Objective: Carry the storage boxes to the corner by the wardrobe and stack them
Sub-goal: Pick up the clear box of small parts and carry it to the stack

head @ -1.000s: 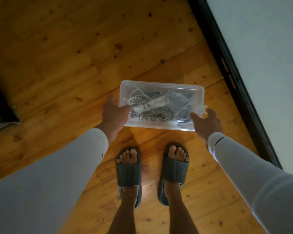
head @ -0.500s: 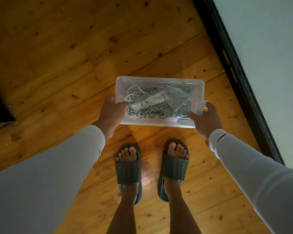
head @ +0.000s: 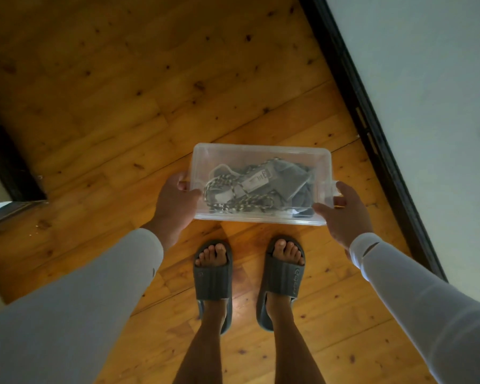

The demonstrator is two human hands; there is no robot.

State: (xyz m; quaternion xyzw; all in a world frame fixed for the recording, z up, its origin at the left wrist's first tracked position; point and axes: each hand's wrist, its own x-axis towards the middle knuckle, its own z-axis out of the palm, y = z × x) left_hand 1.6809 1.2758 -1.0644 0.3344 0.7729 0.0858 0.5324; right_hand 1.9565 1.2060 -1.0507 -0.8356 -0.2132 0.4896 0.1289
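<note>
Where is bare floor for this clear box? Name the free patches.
Widest: wooden floor beyond the clear box, between the dark frame on the left and the black skirting on the right. Smaller strip between box and skirting. Crowded: around the slippers, under the left hand and right hand.

A clear rectangular plastic storage box sits level between the two grips. The left grip clasps its left end, thumb on the lid and fingers curled round the end tab. The right grip clasps the right end the same way. Between the grips, inside the box, lie crumpled grey fabric, a braided two-tone cord and a pale tag. Below the grips, two dark grey slide sandals stand on the knotty orange-brown plank floor. Beyond the right grip a black skirting strip edges a pale wall. White sleeves cover both arms.
</note>
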